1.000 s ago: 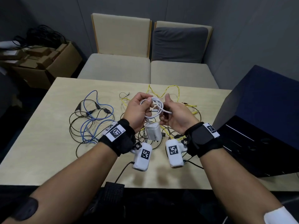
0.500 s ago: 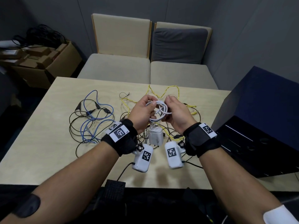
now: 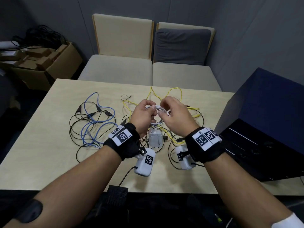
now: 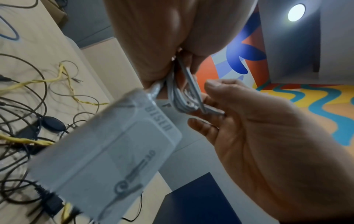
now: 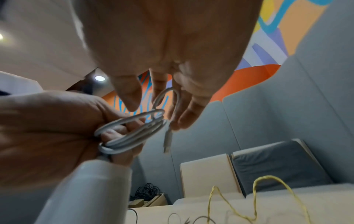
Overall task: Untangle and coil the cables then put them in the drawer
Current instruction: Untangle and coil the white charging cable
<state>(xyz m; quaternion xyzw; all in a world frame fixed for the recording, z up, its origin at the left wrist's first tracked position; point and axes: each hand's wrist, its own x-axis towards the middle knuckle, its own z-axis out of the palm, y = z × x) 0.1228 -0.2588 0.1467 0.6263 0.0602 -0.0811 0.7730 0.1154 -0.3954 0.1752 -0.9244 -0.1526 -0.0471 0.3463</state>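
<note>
White charger cable [image 3: 158, 109] (coiled) is gripped in left hand [image 3: 144, 115]; right hand [image 3: 174, 116] pinches its loose end, adapter [image 3: 155, 137] hanging below.

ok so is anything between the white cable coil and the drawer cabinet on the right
Nothing visible blocks it. The white cable coil is held above the table by the left hand and right hand, its charger dangling; open air reaches the dark cabinet. No open drawer shows.
</note>
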